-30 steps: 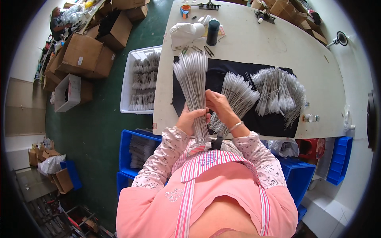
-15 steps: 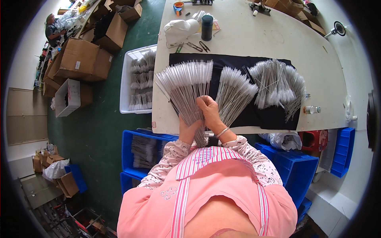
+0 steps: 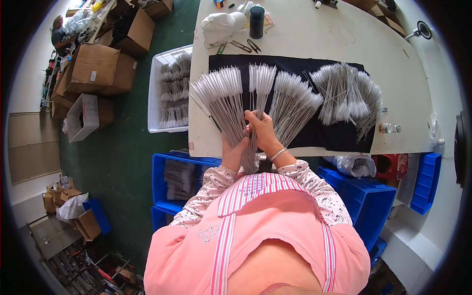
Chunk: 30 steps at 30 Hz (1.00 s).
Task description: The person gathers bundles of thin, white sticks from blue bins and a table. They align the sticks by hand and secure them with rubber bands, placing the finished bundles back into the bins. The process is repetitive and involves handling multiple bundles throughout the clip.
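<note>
My left hand [image 3: 234, 151] is closed round the wire stems of a fanned bunch of straw brushes [image 3: 219, 88], whose white bristle heads point away from me. With thumb and fingers pinched, my right hand [image 3: 264, 131] grips a smaller group of brushes [image 3: 262, 78] split off the bunch's right side. The stems of both groups meet low between my hands, close to my apron. Just right of my right hand lies another fan of brushes [image 3: 295, 105] on the black cloth [image 3: 339, 142]. Farther right a heap of brushes [image 3: 346, 93] rests on the same cloth.
Beyond the cloth on the white table [image 3: 314, 37] are a white cap [image 3: 221, 27], a dark bottle [image 3: 256, 22] and thread snips [image 3: 253, 46]. A small glass jar [image 3: 390, 128] stands at right. Brushes fill a white bin [image 3: 154, 93] and a blue bin [image 3: 158, 182] at left.
A gap has opened in the held fan: my right hand has drawn a small group of brushes to the right, apart from the rest. My left hand keeps its hold.
</note>
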Motion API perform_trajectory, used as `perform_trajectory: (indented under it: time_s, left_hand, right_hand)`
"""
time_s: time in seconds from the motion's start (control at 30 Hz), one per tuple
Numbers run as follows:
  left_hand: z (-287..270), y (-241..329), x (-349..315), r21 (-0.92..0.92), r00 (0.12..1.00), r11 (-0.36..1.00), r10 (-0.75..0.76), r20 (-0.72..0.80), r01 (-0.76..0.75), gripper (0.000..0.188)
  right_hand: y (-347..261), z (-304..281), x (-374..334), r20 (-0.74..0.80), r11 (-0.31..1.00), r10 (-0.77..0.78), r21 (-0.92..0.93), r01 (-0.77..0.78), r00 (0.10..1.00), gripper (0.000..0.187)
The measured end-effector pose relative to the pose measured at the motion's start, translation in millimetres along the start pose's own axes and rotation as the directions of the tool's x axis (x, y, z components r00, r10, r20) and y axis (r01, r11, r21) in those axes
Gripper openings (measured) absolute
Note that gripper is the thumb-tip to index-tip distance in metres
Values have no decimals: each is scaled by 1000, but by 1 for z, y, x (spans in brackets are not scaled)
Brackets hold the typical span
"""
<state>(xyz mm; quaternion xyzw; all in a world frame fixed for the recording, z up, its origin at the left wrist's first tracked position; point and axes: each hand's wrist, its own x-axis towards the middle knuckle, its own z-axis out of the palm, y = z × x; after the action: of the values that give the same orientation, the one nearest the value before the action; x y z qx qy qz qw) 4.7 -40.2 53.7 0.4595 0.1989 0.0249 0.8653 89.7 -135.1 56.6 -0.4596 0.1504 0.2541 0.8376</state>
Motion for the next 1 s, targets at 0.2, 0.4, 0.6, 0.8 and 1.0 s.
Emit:
perform_trajectory:
  time_s: [0.2, 0.4, 0.6, 0.8, 1.0]
  left_hand:
    - [-10, -5, 4, 67, 1000, 998, 12, 14, -13, 52]
    - [-9, -7, 4, -24, 1000, 1000, 4, -4, -4, 56]
    - [-12, -11, 2, -17, 1000, 1000, -8, -18, 8, 59]
    - [-12, -12, 3, 18, 999, 999, -26, -20, 27, 61]
    - [0, -10, 2, 53, 996, 997, -44, -78, 49, 55]
  right_hand:
    - [0, 1, 0, 28, 991, -65, -116, 68, 997, 15]
    - [-4, 1, 5, 69, 1000, 4, -25, -3, 998, 20]
    - [-4, -3, 7, 127, 975, 96, 188, -119, 987, 18]
    - [-5, 4, 2, 111, 989, 22, 140, -37, 994, 24]
    - [3, -1, 7, -9, 995, 61, 84, -60, 998, 33]
